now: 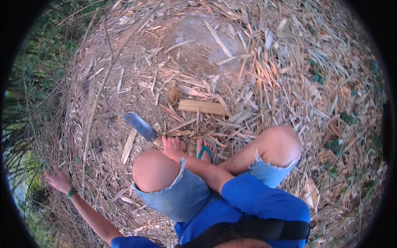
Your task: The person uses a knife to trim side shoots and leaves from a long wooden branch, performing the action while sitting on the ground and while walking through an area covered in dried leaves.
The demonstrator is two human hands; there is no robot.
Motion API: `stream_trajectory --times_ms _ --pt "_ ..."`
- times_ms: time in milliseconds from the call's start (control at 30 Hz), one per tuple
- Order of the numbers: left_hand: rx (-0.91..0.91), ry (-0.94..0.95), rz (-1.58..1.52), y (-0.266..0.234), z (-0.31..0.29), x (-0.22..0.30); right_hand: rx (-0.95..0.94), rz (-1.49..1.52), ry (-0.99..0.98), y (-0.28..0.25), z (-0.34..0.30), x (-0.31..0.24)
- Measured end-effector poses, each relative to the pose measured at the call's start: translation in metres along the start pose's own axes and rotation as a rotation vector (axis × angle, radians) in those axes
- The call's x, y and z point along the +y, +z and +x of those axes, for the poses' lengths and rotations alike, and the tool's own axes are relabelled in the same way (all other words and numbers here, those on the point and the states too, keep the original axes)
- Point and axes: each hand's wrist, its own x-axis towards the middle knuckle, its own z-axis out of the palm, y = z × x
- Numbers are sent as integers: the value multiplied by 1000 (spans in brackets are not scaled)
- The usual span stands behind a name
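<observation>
I see the right hand (171, 146) reaching forward between the knees, its fingers (167, 142) wrapped around the handle of a machete (140, 126). The handle is mostly hidden under the hand; the broad grey blade runs up and to the left from the grip, its squared tip pointing away from the body, lying low over the ground (198, 45).

The left hand (58, 181) is stretched far out to the person's left side, well apart from the machete. Its fingers are spread open and hold nothing — the palm faces down near dry stalks and grass at the edge of the view. A green band (71, 193) sits on that wrist.

The person squats in blue denim shorts (182, 198) and a blue shirt (256, 202), both knees bare. A foot in a green-strapped flip-flop (206, 151) stands just beside the right hand, between the knees.

A short split piece of bamboo (202, 107) lies flat on the ground ahead of the foot, near the machete but not touching it. A long thin stem (103, 82) arches across the left part of the ground — dry bamboo leaves and slivers cover everything around it.
</observation>
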Motion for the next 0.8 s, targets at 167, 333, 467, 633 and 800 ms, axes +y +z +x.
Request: stream_trajectory --times_ms 167,333,467,633,800 --pt "-628 186 -594 -23 -165 112 -139 -83 99 4 -7 8" --pt "-733 108 -747 -47 -283 219 -317 -23 -87 -98 54 -23" --pt "-920 189 -636 -96 -283 280 -93 2 -130 -237 146 26" --pt "-825 123 -772 -62 -252 260 -154 -626 -28 -395 148 151" --pt "-712 265 -912 -46 -253 246 -259 -608 512 -409 -17 405"
